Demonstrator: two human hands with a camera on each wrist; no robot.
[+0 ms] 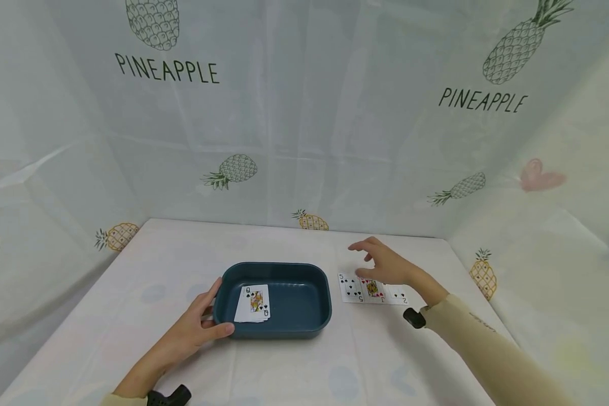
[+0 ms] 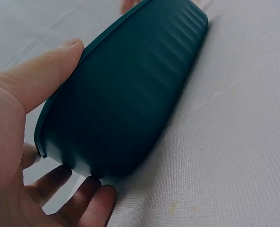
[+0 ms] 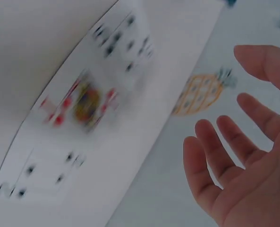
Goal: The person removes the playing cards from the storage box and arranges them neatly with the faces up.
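A dark teal tray [image 1: 304,327] sits mid-table with a small stack of playing cards [image 1: 254,303] inside, a queen face up on top. My left hand [image 1: 198,327] grips the tray's near left corner, thumb against the front wall and fingers along the left side. In the left wrist view the left hand [image 2: 21,94] has its thumb on the rim of the tray [image 2: 130,94] and fingers curled underneath. To the tray's right lie a five of spades [image 1: 351,287], a jack [image 1: 373,290] and a two of spades [image 1: 398,294]. My right hand [image 1: 380,262] hovers just above them, fingers spread and empty.
A white tablecloth [image 1: 294,366] covers the table, and pineapple-print sheeting [image 1: 304,141] walls it in at the back and sides. The right wrist view blurs the jack [image 3: 83,101] and its neighbours beside the open right hand [image 3: 243,151].
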